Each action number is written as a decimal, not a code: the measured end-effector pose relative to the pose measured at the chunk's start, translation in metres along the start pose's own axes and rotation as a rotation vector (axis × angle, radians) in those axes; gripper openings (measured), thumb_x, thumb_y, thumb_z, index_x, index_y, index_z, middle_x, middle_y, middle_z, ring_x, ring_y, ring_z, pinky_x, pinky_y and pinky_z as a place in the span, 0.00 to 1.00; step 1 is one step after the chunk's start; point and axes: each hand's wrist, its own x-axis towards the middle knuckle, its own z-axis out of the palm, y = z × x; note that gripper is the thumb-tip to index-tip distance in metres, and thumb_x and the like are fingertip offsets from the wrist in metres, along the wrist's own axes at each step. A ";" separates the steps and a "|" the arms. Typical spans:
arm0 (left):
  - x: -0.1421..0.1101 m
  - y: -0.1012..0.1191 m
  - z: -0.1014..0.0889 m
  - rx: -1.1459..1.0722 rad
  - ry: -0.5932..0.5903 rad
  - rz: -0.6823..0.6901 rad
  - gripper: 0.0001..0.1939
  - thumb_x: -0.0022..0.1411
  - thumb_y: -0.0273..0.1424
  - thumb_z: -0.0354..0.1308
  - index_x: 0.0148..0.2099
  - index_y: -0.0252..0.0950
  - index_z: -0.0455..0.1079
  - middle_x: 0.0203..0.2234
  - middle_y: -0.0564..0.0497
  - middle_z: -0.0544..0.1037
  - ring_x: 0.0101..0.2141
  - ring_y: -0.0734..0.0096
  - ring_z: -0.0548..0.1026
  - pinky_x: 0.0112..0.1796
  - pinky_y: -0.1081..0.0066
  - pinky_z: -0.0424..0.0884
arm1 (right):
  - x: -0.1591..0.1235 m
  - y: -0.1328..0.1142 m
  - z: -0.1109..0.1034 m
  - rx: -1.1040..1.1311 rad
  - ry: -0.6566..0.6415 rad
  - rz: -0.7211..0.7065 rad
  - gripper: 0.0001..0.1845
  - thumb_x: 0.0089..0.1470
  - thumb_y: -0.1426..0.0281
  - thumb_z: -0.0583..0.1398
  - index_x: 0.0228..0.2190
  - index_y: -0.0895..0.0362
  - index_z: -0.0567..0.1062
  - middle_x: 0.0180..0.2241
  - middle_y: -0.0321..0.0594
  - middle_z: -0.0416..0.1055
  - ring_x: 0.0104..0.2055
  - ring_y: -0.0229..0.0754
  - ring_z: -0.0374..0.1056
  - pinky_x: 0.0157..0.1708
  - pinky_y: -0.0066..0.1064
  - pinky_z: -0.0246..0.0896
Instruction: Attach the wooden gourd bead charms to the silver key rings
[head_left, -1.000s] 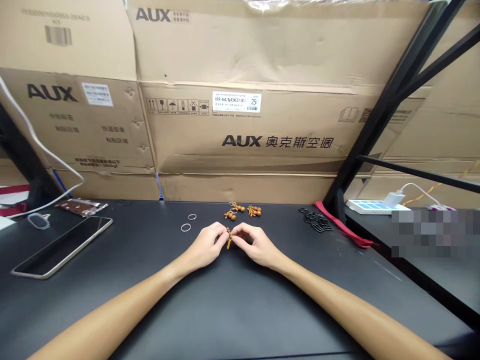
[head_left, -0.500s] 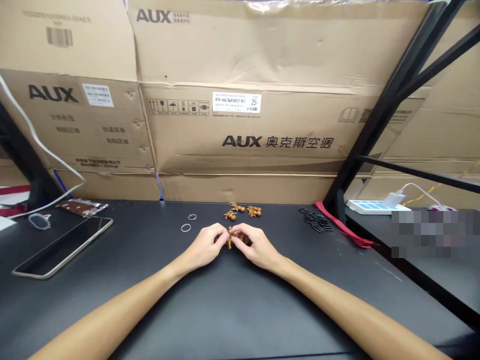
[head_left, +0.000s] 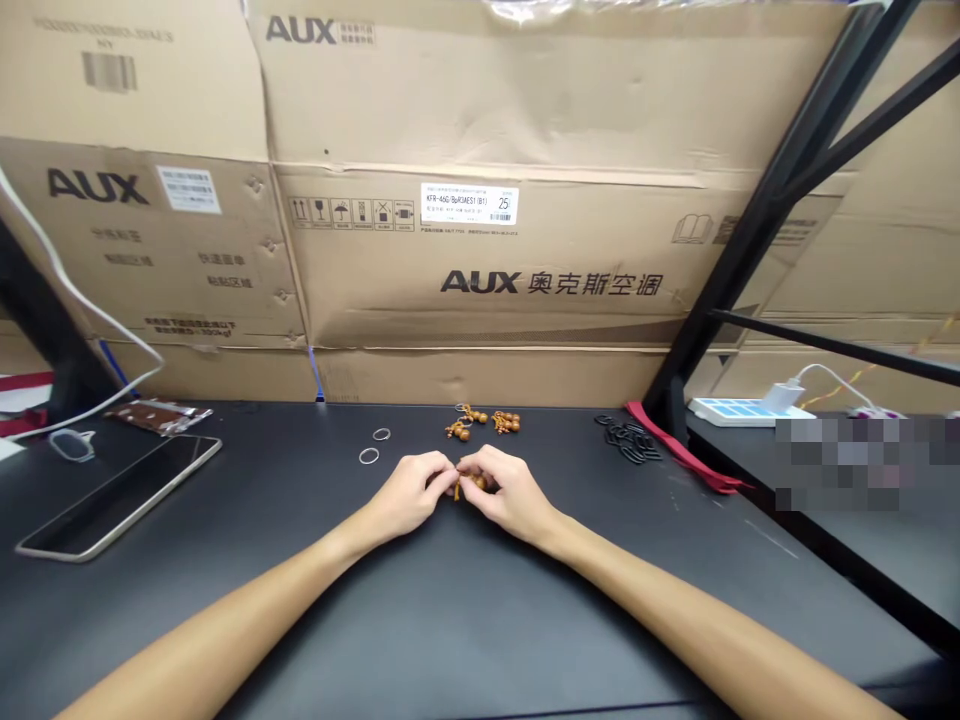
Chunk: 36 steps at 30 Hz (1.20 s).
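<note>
My left hand (head_left: pixel 414 490) and my right hand (head_left: pixel 508 492) meet at the middle of the dark table, fingertips pinched together. Between them is a brown gourd-shaped bead pendant (head_left: pixel 478 483) with a yellow-orange cord (head_left: pixel 457 491). Fingers cover most of it. Just beyond my hands lie several similar gourd pendants (head_left: pixel 507 422) with cords, and a metal ring shows among them. Two loose metal split rings, one nearer (head_left: pixel 368 456) and one farther (head_left: pixel 382 434), rest to the left of my left hand.
A phone (head_left: pixel 120 498), glasses (head_left: pixel 71 444) and a brown packet (head_left: pixel 161 414) lie at the left. On the right are a pile of black rings (head_left: pixel 631 438), a red strap (head_left: pixel 686 455) and a power strip (head_left: pixel 750 411). Cardboard boxes (head_left: pixel 480 120) stand behind, beside a black metal frame (head_left: pixel 757 220).
The fingertips have closed in around the cord, and more of the gourd shows under my right fingers. The whole view has shifted slightly.
</note>
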 end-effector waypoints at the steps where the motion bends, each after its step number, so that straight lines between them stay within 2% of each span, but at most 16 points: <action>1: 0.000 0.000 0.000 0.005 0.003 0.006 0.16 0.66 0.33 0.47 0.30 0.35 0.70 0.27 0.52 0.75 0.29 0.71 0.72 0.34 0.73 0.65 | 0.000 0.000 0.000 -0.013 0.002 -0.002 0.06 0.56 0.71 0.57 0.36 0.55 0.74 0.30 0.37 0.69 0.28 0.35 0.66 0.31 0.26 0.64; 11: -0.001 -0.003 0.002 0.062 0.015 0.089 0.14 0.67 0.30 0.47 0.30 0.35 0.69 0.26 0.52 0.74 0.28 0.73 0.71 0.33 0.74 0.65 | 0.000 -0.006 0.000 -0.166 0.015 -0.037 0.06 0.55 0.71 0.57 0.35 0.55 0.74 0.30 0.38 0.69 0.29 0.36 0.67 0.31 0.26 0.63; 16: -0.001 -0.003 0.004 0.093 0.032 0.082 0.14 0.67 0.31 0.46 0.31 0.35 0.68 0.27 0.52 0.73 0.29 0.72 0.70 0.33 0.73 0.65 | 0.000 -0.007 0.001 -0.201 0.030 -0.022 0.05 0.54 0.72 0.57 0.33 0.55 0.74 0.29 0.38 0.69 0.27 0.36 0.66 0.30 0.26 0.62; 21: 0.001 -0.001 0.003 0.054 0.018 0.044 0.14 0.67 0.32 0.47 0.30 0.35 0.67 0.28 0.52 0.72 0.30 0.71 0.70 0.34 0.73 0.65 | 0.000 -0.004 0.001 -0.142 0.029 0.024 0.05 0.52 0.72 0.58 0.33 0.55 0.73 0.29 0.36 0.68 0.25 0.34 0.64 0.28 0.25 0.60; 25: 0.001 -0.001 0.001 -0.003 -0.051 0.079 0.13 0.66 0.31 0.47 0.30 0.35 0.67 0.33 0.50 0.73 0.34 0.71 0.71 0.39 0.72 0.66 | 0.001 0.002 0.001 -0.046 0.014 0.052 0.06 0.52 0.75 0.57 0.31 0.56 0.74 0.27 0.35 0.66 0.24 0.33 0.62 0.26 0.25 0.59; 29: 0.001 -0.001 0.001 0.020 -0.073 0.041 0.11 0.65 0.31 0.48 0.33 0.35 0.68 0.32 0.50 0.74 0.32 0.70 0.71 0.37 0.72 0.67 | 0.001 0.005 0.002 0.018 -0.014 0.091 0.08 0.51 0.78 0.55 0.29 0.56 0.73 0.24 0.34 0.66 0.23 0.34 0.62 0.26 0.25 0.59; 32: 0.001 -0.003 0.002 0.044 -0.031 0.014 0.09 0.64 0.31 0.49 0.34 0.35 0.69 0.31 0.50 0.74 0.31 0.70 0.71 0.35 0.71 0.66 | 0.004 0.007 -0.001 0.021 0.023 0.128 0.07 0.51 0.77 0.54 0.28 0.57 0.72 0.24 0.34 0.67 0.23 0.34 0.62 0.26 0.26 0.58; 36: 0.000 -0.004 0.004 0.050 -0.032 -0.023 0.08 0.63 0.30 0.50 0.35 0.35 0.68 0.28 0.51 0.73 0.28 0.72 0.69 0.31 0.72 0.66 | 0.007 0.010 -0.012 -0.037 0.130 0.197 0.06 0.51 0.75 0.54 0.29 0.56 0.72 0.24 0.35 0.70 0.25 0.36 0.64 0.26 0.27 0.58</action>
